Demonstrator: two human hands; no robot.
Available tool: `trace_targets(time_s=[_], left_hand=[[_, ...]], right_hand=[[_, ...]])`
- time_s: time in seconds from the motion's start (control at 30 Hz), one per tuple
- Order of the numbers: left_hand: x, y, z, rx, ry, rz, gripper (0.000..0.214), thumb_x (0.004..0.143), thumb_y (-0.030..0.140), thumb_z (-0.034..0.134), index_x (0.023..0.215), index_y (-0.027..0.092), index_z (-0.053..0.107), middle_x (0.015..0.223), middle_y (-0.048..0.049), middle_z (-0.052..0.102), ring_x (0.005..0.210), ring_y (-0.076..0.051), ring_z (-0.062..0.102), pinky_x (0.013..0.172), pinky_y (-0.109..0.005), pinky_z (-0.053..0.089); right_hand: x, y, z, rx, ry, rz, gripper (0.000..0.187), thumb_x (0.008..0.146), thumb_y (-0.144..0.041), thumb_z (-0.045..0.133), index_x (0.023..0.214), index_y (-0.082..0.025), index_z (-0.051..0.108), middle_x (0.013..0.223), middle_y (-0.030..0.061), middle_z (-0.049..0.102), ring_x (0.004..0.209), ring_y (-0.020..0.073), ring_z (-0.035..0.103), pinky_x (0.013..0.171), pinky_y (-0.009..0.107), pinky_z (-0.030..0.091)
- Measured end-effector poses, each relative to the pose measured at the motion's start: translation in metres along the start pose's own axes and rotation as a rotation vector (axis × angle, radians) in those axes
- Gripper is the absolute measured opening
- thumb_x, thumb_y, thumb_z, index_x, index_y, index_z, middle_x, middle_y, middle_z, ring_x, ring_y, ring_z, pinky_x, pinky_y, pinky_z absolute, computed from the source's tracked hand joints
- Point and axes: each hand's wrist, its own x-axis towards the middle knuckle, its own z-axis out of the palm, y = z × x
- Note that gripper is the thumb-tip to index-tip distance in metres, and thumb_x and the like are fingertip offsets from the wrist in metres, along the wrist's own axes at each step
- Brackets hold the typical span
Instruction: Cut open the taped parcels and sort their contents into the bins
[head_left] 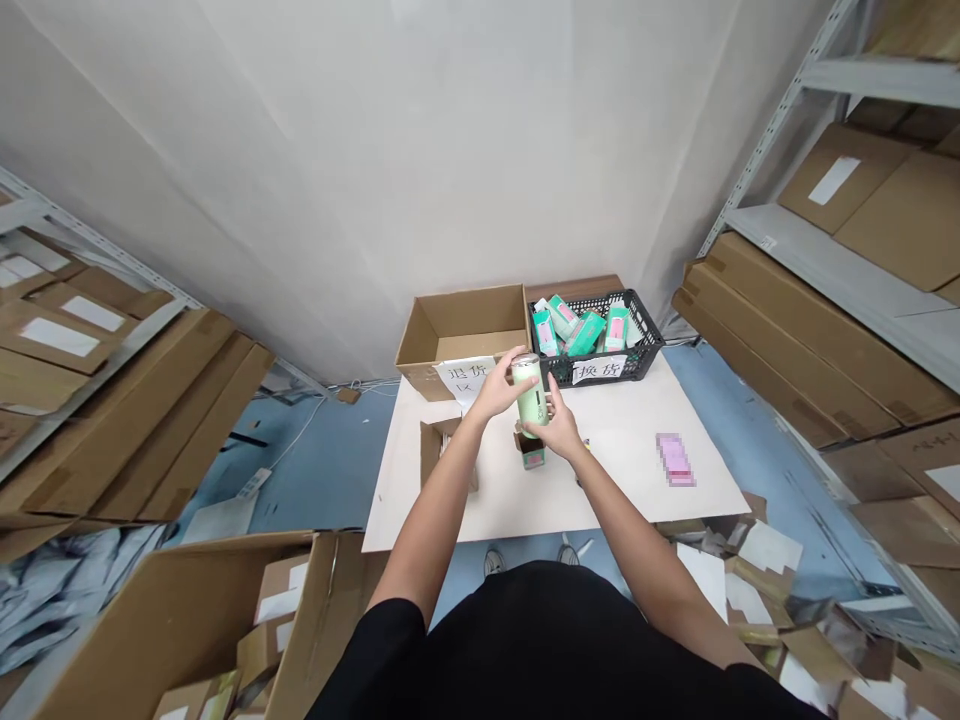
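Both my hands hold a pale green cylindrical bottle (530, 395) with a silvery cap above the white table (555, 490). My left hand (498, 386) grips its upper part near the cap. My right hand (559, 425) wraps round its lower part. Just below the bottle stands a small open green carton (532, 455) on the table. A small open brown box (437, 447) lies to the left of it.
At the table's back stand an open cardboard box (461, 335) with a paper label and a black basket (600, 335) of green cartons. A pink item (675, 458) lies at right. Shelves of brown boxes flank both sides; cartons and scraps litter the blue floor.
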Motion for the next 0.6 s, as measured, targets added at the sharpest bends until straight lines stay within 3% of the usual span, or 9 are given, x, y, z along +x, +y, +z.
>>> trace_targets(time_s=[0.13, 0.2, 0.37, 0.5, 0.6], left_hand=[[-0.006, -0.024, 0.004, 0.116, -0.012, 0.051, 0.07, 0.087, 0.038, 0.081, 0.15, 0.02, 0.055, 0.154, -0.0137, 0.059, 0.134, -0.027, 0.063, 0.114, -0.04, 0.052], [-0.014, -0.044, 0.008, 0.125, 0.004, 0.019, 0.07, 0.085, 0.033, 0.081, 0.149, 0.02, 0.055, 0.153, -0.0127, 0.06, 0.131, -0.026, 0.064, 0.113, -0.039, 0.052], [-0.037, -0.104, 0.026, 0.16, 0.073, -0.086, 0.066, 0.08, 0.026, 0.082, 0.142, 0.018, 0.061, 0.147, -0.0116, 0.065, 0.13, -0.027, 0.065, 0.115, -0.04, 0.05], [-0.05, -0.147, 0.039, 0.2, 0.114, -0.15, 0.072, 0.074, 0.02, 0.084, 0.143, 0.017, 0.062, 0.144, -0.0138, 0.066, 0.132, -0.028, 0.064, 0.115, -0.042, 0.05], [-0.062, -0.171, 0.051, 0.257, 0.094, -0.203, 0.077, 0.07, 0.016, 0.086, 0.144, 0.019, 0.063, 0.144, -0.0129, 0.067, 0.13, -0.029, 0.065, 0.115, -0.044, 0.05]], right_hand=[[-0.003, 0.058, -0.009, -0.006, -0.052, 0.002, 0.115, 0.072, -0.035, 0.083, 0.171, -0.037, 0.025, 0.155, 0.0094, 0.056, 0.131, 0.0305, 0.061, 0.106, 0.047, 0.054], [-0.006, 0.095, -0.012, -0.037, 0.031, 0.12, 0.095, 0.075, -0.037, 0.077, 0.163, -0.036, 0.042, 0.161, 0.0114, 0.051, 0.132, 0.0316, 0.06, 0.103, 0.048, 0.055], [-0.01, 0.162, 0.005, -0.144, 0.135, 0.465, 0.058, 0.075, -0.042, 0.074, 0.129, -0.023, 0.07, 0.122, 0.0126, 0.074, 0.102, 0.028, 0.072, 0.091, 0.041, 0.058], [-0.01, 0.181, 0.026, -0.215, 0.132, 0.43, 0.022, 0.081, -0.045, 0.065, 0.083, -0.025, 0.07, 0.091, 0.0055, 0.077, 0.09, 0.0241, 0.071, 0.082, 0.033, 0.055], [-0.014, 0.188, 0.034, -0.234, 0.156, 0.405, 0.03, 0.085, -0.049, 0.057, 0.065, -0.026, 0.058, 0.07, 0.0028, 0.071, 0.08, 0.0226, 0.068, 0.073, 0.029, 0.05]])
